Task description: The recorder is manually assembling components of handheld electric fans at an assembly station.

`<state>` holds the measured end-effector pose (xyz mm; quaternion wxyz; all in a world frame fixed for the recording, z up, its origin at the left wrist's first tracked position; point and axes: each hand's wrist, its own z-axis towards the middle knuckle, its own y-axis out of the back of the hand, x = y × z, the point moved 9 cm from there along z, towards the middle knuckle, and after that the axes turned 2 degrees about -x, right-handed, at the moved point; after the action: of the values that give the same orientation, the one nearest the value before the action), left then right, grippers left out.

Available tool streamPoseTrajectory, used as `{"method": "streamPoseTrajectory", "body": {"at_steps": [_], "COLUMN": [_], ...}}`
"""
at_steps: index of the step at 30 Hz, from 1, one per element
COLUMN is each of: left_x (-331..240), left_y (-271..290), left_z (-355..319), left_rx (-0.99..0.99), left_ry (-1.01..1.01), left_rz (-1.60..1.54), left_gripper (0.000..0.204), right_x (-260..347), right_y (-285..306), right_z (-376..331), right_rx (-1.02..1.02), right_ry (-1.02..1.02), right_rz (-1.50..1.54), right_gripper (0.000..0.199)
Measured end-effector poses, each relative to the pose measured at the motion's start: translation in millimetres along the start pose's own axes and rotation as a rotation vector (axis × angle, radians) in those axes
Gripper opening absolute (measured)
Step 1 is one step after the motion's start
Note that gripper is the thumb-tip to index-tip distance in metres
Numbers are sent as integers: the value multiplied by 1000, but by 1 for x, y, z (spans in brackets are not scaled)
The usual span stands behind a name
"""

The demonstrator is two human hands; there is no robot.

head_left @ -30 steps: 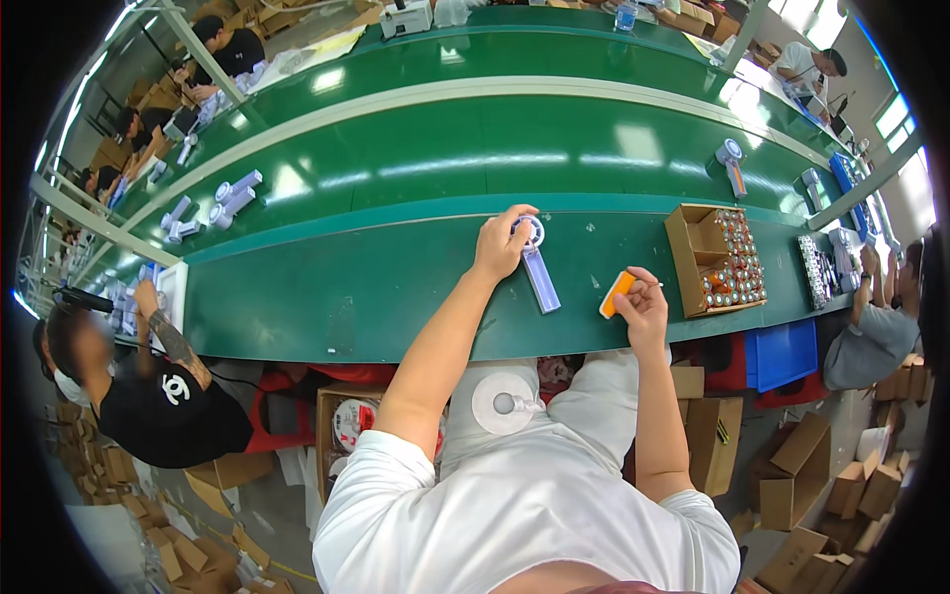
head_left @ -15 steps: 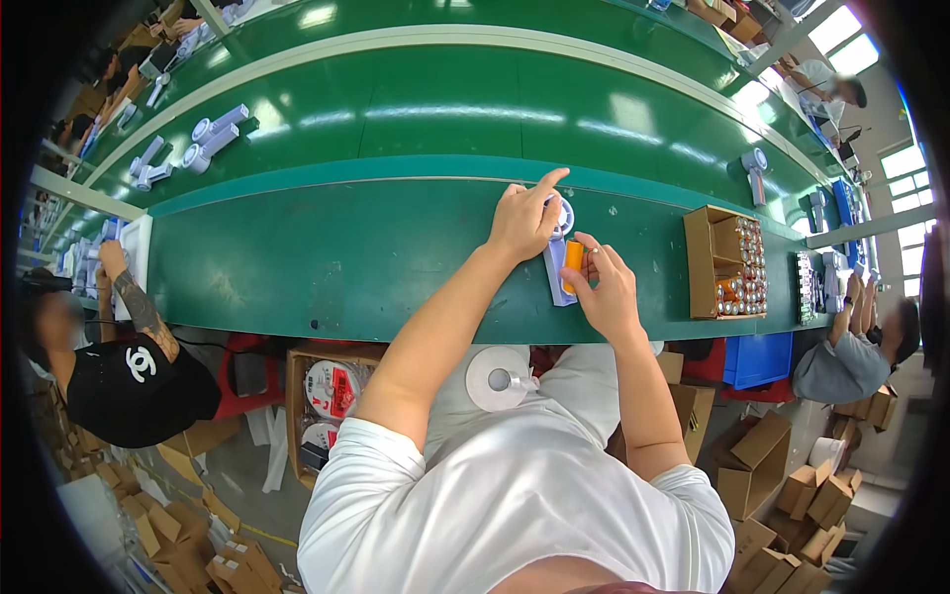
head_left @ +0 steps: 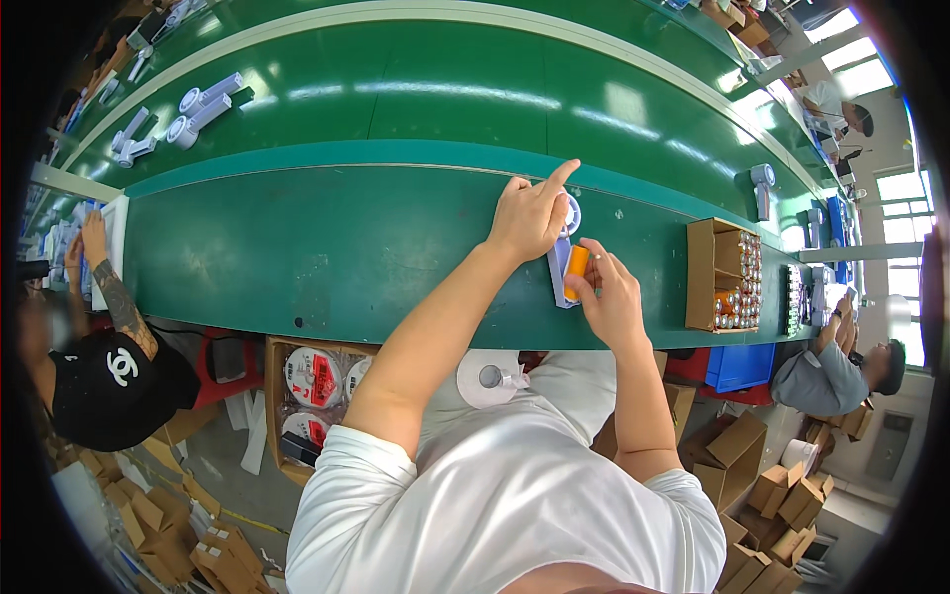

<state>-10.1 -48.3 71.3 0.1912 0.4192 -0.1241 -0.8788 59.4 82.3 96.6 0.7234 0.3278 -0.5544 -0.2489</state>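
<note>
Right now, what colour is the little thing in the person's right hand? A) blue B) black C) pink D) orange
D: the right hand pinches a small orange cylinder against the pale fan that the left hand steadies on the green table.

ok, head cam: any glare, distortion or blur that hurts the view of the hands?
Head view: strong fisheye, the green belt bows and the corners go black. Overhead lights leave glare streaks on the belt, and the windows at right are blown out. The left hand and right hand are sharp and evenly lit.
</note>
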Motion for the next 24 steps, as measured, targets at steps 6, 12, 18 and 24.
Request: {"method": "streamPoseTrajectory", "body": {"at_steps": [6, 12, 18, 24], "left_x": [1, 0, 8, 21], "left_y": [1, 2, 3, 17], "left_z": [3, -1, 5, 3], "left_rx": [-5, 58, -35, -167], "left_ry": [-2, -16, 75, 149], "left_rz": [17, 46, -41, 104], "left_gripper": [46, 40, 46, 56], "right_x": [24, 29, -4, -64], "right_y": [-8, -20, -32, 24], "right_z": [2, 13, 16, 93], "right_rx": [-20, 296, 342, -242], "right_ry": [165, 151, 98, 1], "right_rz": [-276, -423, -316, -168], "right_gripper": [40, 45, 51, 41]}}
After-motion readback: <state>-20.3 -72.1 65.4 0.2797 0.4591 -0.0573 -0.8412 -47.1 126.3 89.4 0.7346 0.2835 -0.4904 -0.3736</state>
